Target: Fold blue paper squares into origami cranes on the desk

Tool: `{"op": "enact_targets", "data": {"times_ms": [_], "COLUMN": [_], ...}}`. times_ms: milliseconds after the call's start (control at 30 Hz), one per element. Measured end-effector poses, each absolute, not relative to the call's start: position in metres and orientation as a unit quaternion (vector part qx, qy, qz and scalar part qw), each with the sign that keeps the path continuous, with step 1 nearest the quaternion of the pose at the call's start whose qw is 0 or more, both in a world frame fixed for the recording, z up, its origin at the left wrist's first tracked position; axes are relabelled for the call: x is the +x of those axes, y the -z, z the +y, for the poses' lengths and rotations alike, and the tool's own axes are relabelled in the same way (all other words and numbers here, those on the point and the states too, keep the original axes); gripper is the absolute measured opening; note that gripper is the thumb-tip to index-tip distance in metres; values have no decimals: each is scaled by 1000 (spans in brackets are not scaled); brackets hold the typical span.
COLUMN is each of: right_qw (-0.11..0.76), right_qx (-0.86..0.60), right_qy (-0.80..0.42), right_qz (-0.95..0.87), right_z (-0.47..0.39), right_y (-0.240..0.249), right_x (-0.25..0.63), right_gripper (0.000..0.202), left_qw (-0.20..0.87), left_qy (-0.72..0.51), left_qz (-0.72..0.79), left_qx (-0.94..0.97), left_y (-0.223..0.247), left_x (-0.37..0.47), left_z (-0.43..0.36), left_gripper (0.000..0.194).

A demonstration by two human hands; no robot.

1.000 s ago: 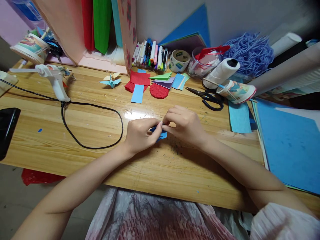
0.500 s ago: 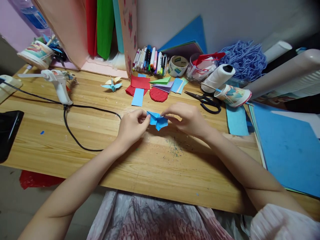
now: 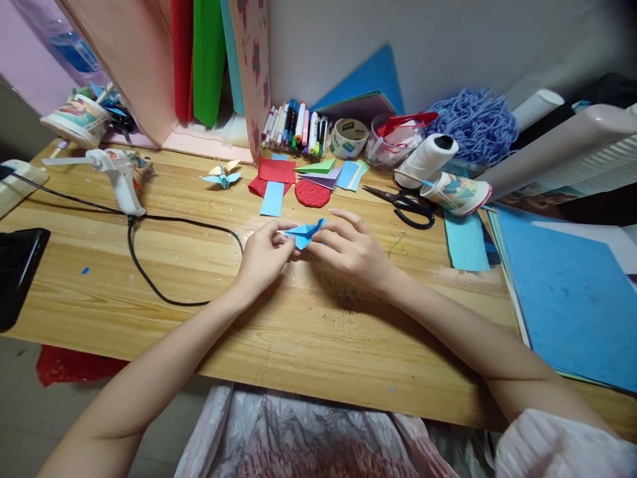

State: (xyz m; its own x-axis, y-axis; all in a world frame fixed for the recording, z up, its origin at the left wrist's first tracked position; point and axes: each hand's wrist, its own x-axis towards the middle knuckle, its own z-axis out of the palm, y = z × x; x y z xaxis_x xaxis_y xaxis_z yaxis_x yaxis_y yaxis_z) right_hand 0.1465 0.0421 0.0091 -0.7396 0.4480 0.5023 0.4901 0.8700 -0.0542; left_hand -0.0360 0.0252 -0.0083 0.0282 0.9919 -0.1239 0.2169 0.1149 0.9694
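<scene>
A small folded blue paper (image 3: 304,234) is held between my two hands above the wooden table (image 3: 298,332). My left hand (image 3: 266,255) pinches its left end between thumb and fingers. On the right side, my right hand (image 3: 348,249) grips the paper's near edge with thumb and fingertips, its upper fingers raised and partly covering the paper. A folded blue-and-cream paper piece (image 3: 222,175) lies farther back on the left. Red paper (image 3: 276,170), a light blue strip (image 3: 272,198) and a red disc (image 3: 312,191) lie beyond my hands.
Black scissors (image 3: 405,206) lie at the back right, near a tilted paper cup (image 3: 458,192). A glue gun (image 3: 119,179) with a black cable (image 3: 169,219) stands at left. Markers (image 3: 296,129) and tape (image 3: 349,137) line the wall. Blue sheets (image 3: 572,292) lie at right.
My right hand has moved left and closer to my left hand, with its fingers now around the paper's right side. The blue paper has turned and shows a narrower shape.
</scene>
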Motion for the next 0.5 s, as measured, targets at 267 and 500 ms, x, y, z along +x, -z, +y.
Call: {"op": "enact_targets", "data": {"times_ms": [267, 500], "right_qw": [218, 204], "right_qx": [-61, -54], "right_qy": [190, 199], "right_qz": [-955, -957], "right_z": [58, 57], "right_y": [2, 6], "right_x": [158, 158], "right_gripper": [17, 18], "left_qw": [571, 625], "left_qy": [-331, -306], "left_qz": [583, 573], "left_qx": [474, 433], "left_y": [5, 2], "left_x": [-44, -46], "left_z": [35, 36], "left_gripper": [43, 18]}}
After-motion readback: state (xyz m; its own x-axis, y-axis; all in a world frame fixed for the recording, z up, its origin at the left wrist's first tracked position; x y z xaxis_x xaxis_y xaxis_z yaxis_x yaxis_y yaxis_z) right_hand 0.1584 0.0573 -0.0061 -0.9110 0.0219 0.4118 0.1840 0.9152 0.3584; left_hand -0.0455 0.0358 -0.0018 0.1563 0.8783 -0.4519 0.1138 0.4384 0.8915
